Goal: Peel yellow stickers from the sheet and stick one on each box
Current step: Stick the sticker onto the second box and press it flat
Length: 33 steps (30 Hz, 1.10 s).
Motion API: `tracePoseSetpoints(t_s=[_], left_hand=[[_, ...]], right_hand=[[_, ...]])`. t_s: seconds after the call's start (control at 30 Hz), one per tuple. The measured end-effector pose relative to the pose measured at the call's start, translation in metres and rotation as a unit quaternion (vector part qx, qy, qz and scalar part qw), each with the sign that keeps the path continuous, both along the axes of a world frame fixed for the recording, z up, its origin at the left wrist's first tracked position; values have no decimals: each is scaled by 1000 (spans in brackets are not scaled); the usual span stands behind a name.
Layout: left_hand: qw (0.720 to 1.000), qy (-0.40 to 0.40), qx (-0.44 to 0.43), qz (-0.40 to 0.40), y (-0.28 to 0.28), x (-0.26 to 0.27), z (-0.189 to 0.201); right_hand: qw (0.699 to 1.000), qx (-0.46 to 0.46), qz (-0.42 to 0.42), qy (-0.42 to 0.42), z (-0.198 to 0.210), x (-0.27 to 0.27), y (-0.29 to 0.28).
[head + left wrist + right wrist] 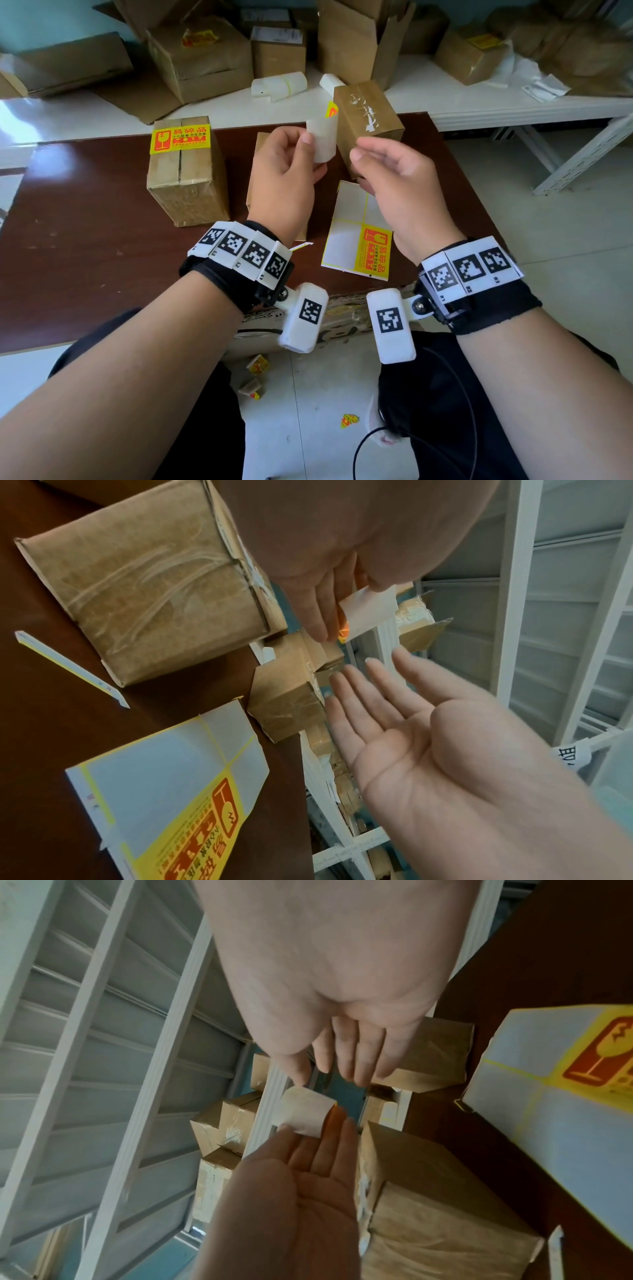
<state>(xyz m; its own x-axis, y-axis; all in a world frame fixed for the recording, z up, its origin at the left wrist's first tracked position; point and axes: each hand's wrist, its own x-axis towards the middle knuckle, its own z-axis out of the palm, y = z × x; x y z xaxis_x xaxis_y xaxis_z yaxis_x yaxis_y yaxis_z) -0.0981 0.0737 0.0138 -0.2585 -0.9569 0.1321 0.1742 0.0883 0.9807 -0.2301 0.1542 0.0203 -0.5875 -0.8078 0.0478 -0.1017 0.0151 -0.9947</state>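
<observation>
My left hand (310, 150) pinches a peeled sticker (322, 144) between thumb and fingers above the brown table (85, 212); its white back curls towards me and a yellow edge shows behind. The same sticker (369, 610) (304, 1112) appears in both wrist views. My right hand (363, 164) (394, 696) hovers just right of it, fingers straight, holding nothing. The sticker sheet (346, 236) (164, 777) lies below the hands with one yellow sticker left on it. A box with a yellow sticker (186, 178) stands at left. A plain box (255, 178) sits behind my left hand, and a tilted box (368, 120) at right.
A white bench (445, 99) behind the table carries several cardboard boxes and rolled backing sheets (279, 85). A white metal rack (565, 161) stands at right. A torn backing strip (68, 666) lies on the table. Paper scraps (258, 365) litter the floor.
</observation>
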Motion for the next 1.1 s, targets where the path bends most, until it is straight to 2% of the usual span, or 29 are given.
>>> tracePoseSetpoints(t_s=[0.17,0.57,0.77,0.87,0.97,1.1], left_hand=[[999,-23,-29,-18,3,-1,-1],[996,-31,-75,-27,3,1,-1],[983,-113,-141,-37,-7,9,-8],[976,-129,-168,-46,-11,13,-9],[974,-128,-187,-20,-16,16,-7],[973,-124,-188,42,-26,20,-7]], right_hand=[[996,-20,21,-85,7,9,-6],[990,-41,68,-120,13,22,-19],[988,-35,52,-141,13,22,-24],[985,-22,30,-167,16,21,-26],[980,-21,16,-197,19,18,-26],[982,-2,40,-184,21,14,-29]])
